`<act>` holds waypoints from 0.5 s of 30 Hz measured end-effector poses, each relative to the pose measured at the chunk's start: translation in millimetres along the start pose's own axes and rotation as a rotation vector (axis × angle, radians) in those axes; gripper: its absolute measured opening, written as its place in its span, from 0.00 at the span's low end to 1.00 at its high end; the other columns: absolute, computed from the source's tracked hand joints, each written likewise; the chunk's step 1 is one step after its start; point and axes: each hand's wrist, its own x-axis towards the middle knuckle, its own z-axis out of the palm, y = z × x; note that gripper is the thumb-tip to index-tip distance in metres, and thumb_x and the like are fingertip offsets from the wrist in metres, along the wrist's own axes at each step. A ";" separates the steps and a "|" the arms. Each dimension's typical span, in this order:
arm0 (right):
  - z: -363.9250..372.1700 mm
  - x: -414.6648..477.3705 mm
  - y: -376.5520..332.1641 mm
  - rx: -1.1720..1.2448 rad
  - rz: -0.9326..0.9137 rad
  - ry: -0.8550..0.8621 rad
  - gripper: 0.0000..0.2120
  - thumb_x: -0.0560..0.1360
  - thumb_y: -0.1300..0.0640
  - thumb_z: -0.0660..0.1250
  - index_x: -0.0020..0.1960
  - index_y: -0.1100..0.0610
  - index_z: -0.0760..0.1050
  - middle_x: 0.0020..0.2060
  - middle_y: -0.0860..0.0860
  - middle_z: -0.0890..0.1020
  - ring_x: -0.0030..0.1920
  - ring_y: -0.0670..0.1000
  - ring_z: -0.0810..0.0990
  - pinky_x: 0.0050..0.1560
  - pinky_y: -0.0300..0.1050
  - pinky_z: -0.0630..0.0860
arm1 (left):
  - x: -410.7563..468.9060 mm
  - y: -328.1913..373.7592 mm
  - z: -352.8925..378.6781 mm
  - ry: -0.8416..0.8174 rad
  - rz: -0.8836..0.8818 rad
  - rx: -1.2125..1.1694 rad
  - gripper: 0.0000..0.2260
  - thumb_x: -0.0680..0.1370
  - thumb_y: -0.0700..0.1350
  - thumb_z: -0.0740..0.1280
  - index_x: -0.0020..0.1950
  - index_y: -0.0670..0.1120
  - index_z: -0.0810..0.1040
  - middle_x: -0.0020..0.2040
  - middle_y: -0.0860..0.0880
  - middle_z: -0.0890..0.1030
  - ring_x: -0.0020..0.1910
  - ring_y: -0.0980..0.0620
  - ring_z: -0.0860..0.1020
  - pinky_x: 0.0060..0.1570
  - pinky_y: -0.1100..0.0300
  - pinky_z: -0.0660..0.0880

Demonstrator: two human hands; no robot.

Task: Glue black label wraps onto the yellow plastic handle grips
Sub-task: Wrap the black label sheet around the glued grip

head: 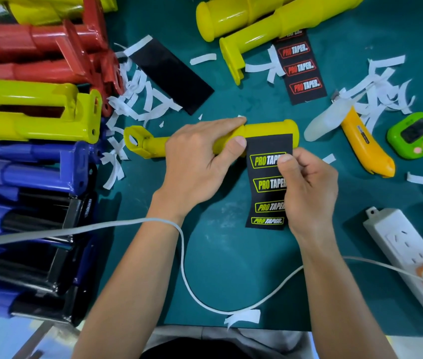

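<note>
Nearest to me, a white cord point(184, 268) loops over the green bench point(231, 288), down below my two grips. A white power strip point(399, 244) lies down and to the right of my right grip point(308, 190).

My right grip is a bare hand. It pinches the right edge of the black label point(263, 198) between thumb and fingers. I think the label is thin, light and floppy. It could crease or go on crooked, so the edge looks like a good place to hold it. Its top end sits on the yellow handle point(267, 128), and the rest lies toward me on the bench.

My left grip point(197, 161) is curled round the middle of the handle, and its thumb presses the label's top corner. The handle looks hard, smooth and round. I guess it could roll or slip, so holding it round the middle seems right. It lies flat on the bench, with its ring end pointing left, past my left grip.

To the right of my right grip are a yellow knife point(363, 143), a green timer point(416, 134) and a pale soft tube point(321, 125). I cannot tell if the tube is glue.

To the left of my left grip are blue handles point(37, 172), and farther off red handles point(37, 47). Beyond both grips lie white paper strips point(140, 99), a plain black sheet point(171, 76) and a red-word label point(299, 68). I cannot see the room past the bench.
</note>
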 end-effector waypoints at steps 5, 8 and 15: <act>1.6 -1.7 1.3 0.021 -0.033 -0.039 0.13 0.81 0.49 0.63 0.41 0.55 0.74 0.30 0.42 0.80 0.31 0.41 0.76 0.30 0.35 0.69 | 0.1 -3.1 1.0 -0.003 0.002 0.026 0.19 0.83 0.58 0.63 0.68 0.53 0.83 0.62 0.56 0.84 0.62 0.53 0.81 0.60 0.53 0.73; 3.2 -1.2 2.9 0.057 -0.028 -0.055 0.14 0.81 0.50 0.64 0.39 0.56 0.73 0.28 0.41 0.78 0.29 0.41 0.74 0.30 0.34 0.67 | 0.0 -4.0 1.3 -0.005 -0.003 0.015 0.18 0.84 0.57 0.62 0.68 0.53 0.82 0.63 0.56 0.84 0.63 0.54 0.81 0.60 0.51 0.73; 4.6 1.7 2.1 0.183 0.041 -0.068 0.13 0.80 0.50 0.65 0.37 0.51 0.75 0.29 0.41 0.77 0.31 0.41 0.73 0.31 0.37 0.69 | 0.3 -4.7 1.1 0.001 0.017 0.029 0.20 0.84 0.59 0.59 0.68 0.53 0.82 0.62 0.57 0.84 0.62 0.54 0.81 0.59 0.52 0.73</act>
